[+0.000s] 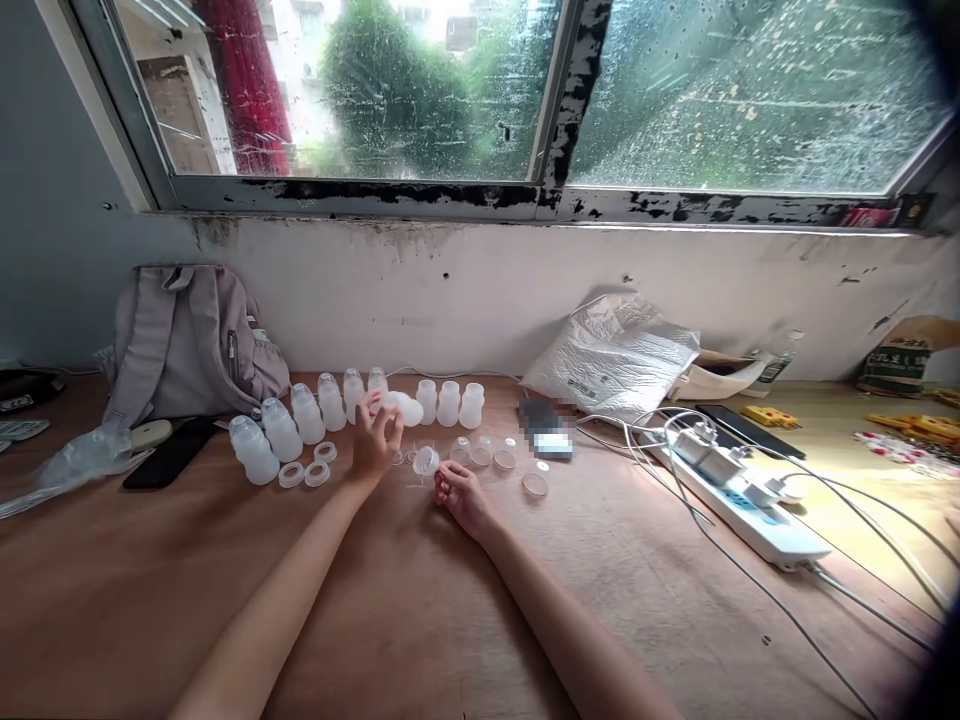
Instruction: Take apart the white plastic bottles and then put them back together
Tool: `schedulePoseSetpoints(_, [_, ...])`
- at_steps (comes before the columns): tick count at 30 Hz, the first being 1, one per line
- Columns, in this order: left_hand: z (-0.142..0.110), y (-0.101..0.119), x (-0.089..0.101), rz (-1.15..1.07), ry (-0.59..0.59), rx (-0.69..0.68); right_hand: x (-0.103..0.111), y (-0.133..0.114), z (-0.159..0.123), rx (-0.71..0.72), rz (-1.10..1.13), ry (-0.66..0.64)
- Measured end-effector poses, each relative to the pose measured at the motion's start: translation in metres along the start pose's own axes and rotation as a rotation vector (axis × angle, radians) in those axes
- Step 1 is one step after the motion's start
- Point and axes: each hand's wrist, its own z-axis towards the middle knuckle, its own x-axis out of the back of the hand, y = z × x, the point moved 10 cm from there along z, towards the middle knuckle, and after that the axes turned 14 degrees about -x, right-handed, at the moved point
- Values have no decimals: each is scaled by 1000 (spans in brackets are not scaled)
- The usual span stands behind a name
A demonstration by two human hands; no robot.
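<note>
My left hand (373, 442) is closed around a frosted white baby bottle (406, 407), which is tipped on its side above the table. Lower and to the right, my right hand (459, 494) pinches a clear domed bottle top (425, 461) by its edge. Frosted bottles with clear tops (282, 430) stand in a slanting row on the left. Three bottles without tops (448, 404) stand behind my right hand. White rings (316, 472) lie in front of the left row. Several clear caps (505, 456) rest right of my right hand.
A grey backpack (180, 340) leans on the wall at the left, with a black phone (171, 455) and a plastic bag (86, 462) before it. At the right are a silver padded mailer (615, 355), a white power strip (772, 530) and loose cables.
</note>
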Motion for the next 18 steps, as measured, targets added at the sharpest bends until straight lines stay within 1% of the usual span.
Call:
schedulePoseSetpoints(1, [-10, 7, 10, -26, 49, -10, 1, 0, 1, -2, 15, 1])
schedulePoseSetpoints(3, [-30, 18, 21, -80, 87, -22, 2, 0, 1, -4, 41, 0])
schedulePoseSetpoints(5, [-44, 28, 20, -130, 48, -46, 4, 0, 0, -5, 65, -1])
schedulePoseSetpoints(8, [-56, 39, 8, -204, -64, -76, 7, -3, -2, -2, 97, 7])
schedulePoseSetpoints(10, [-60, 39, 1, -273, -92, -54, 8, -4, -4, 3, 106, 8])
schedulePoseSetpoints(12, [-64, 34, -9, -369, -116, 14, 9, -5, -5, 7, 102, 4])
schedulePoseSetpoints(14, [-70, 29, -24, -453, -170, 96, 9, -5, -4, 9, 95, -5])
schedulePoseSetpoints(16, [-75, 25, -38, -492, -223, 150, 9, -5, -4, 9, 96, -8])
schedulePoseSetpoints(18, [-79, 21, -45, -492, -229, 194, 9, -5, -3, 8, 105, -7])
